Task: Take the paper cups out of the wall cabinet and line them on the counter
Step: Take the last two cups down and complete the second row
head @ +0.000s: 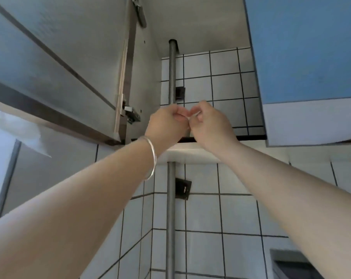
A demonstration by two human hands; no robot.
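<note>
Head view is tilted way up, so you're basically looking into the underside and inside of the open wall cabinet (148, 81). Both arms are stretched up, and the left hand (166, 123) and right hand (208, 125) meet right at the cabinet's bottom shelf edge (190, 151). Each grip is curled, fingertips pinched together and almost touching the other hand's, with a tiny pale sliver between them. My guess is that's a cup rim or a bit of plastic wrapping on a sleeve of cups, but it's too small to say for sure.

The paper cups themselves? Can't see them. If they're in there, they're sitting on the shelf out of sight above the edge, hidden by the hands and the angle. No bench in frame either, so nothing lined up that I can check.

Why both hands so close together: looks like fiddling with something small that needs two pinches, like opening a wrap or peeling one cup off a stack, not a plain lift.

Other stuff: blue cabinet door (303, 49) swung open on the right, a grey door (55, 63) on the left with its hinge (131, 114) showing, a metal pipe (172, 77) running up the tiled wall (227, 83), and a silver bangle (151, 158) on the left wrist.
</note>
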